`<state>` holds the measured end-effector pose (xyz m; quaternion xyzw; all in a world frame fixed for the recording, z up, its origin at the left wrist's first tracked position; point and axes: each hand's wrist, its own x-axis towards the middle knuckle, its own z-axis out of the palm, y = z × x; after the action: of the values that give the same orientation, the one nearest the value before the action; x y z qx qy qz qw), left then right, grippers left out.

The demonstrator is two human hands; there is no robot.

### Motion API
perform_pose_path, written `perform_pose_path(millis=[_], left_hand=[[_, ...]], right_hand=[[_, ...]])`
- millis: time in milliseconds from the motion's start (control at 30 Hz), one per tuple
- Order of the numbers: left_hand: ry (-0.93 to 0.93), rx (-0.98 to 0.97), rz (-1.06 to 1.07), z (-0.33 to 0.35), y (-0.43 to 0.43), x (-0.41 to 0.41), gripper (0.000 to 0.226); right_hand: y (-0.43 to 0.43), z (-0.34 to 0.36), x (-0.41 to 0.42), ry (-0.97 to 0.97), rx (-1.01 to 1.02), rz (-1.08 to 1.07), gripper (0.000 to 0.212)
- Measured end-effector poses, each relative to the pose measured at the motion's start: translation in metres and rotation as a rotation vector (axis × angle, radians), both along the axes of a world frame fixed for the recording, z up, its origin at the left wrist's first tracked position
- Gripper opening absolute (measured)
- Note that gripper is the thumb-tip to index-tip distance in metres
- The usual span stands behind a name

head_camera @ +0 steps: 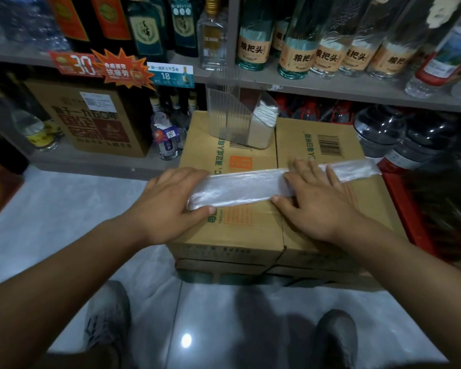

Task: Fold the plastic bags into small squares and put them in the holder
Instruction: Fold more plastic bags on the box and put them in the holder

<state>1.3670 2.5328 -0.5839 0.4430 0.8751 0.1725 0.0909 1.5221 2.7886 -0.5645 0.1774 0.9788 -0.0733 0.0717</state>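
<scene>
Left hand (171, 201) holds bag (245, 186) end; right hand (312, 201) presses.

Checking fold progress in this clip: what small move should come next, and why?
Probably fold the left end over toward the middle. The bag is a long strip on the box, not yet square; the left hand holds that end and the right hand presses it flat.

Two cardboard boxes (237, 235) side by side on tiled floor (64, 203). On top: clear holder (224, 115) at back, folded bag strip (245, 187) across front.
</scene>
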Motion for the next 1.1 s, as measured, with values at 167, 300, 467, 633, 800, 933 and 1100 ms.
perform_pose_path(millis=[167,300,467,633,800,933,1100], left_hand=[[-0.030,-0.033,-0.101,0.003,-0.027,0.013,0.102],[0.015,0.006,-0.129,-0.004,-0.040,0.024,0.094],[0.089,0.119,-0.116,-0.009,-0.045,0.036,0.058],[0.048,0.225,-0.109,-0.004,-0.046,0.042,0.041],[-0.223,0.430,-0.055,0.015,-0.035,0.043,0.017],[-0.428,0.552,-0.007,0.039,-0.020,0.048,0.011],[-0.812,0.645,-0.015,0.063,-0.005,0.036,0.086]], right_hand=[[-0.043,0.014,0.006,0.199,-0.143,0.131,0.055],[-0.073,0.008,0.013,0.158,-0.274,0.233,0.043],[-0.086,0.000,0.016,0.169,-0.237,0.252,0.041],[-0.090,0.000,0.021,0.238,-0.181,0.287,0.047],[-0.087,-0.002,0.019,0.378,-0.005,0.228,0.025],[-0.077,0.002,0.017,0.485,-0.057,0.154,0.009],[-0.076,0.015,0.018,0.617,-0.552,-0.048,0.004]])
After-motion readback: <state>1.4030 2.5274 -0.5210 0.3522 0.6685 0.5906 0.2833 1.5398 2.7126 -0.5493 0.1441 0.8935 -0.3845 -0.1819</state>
